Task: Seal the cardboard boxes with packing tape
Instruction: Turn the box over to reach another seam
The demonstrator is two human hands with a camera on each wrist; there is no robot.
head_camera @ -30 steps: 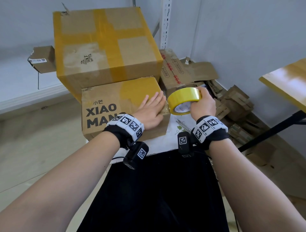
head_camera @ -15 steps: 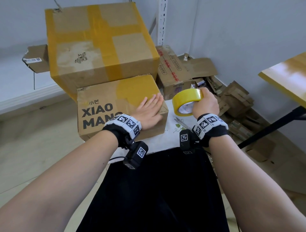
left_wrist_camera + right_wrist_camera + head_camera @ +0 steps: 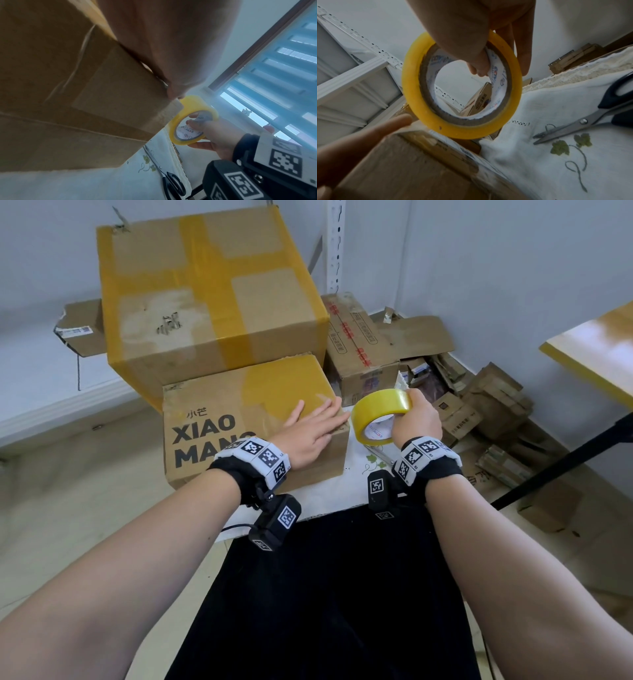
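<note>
Left hand flat on box (tape roll in right hand)

Bare forearms are seen, each wrist banded in black with white coded marker blocks and a black camera hung beneath.

Pale walls meet a light tiled floor. A white slotted post stands in the corner. A barred window lets daylight in.
</note>
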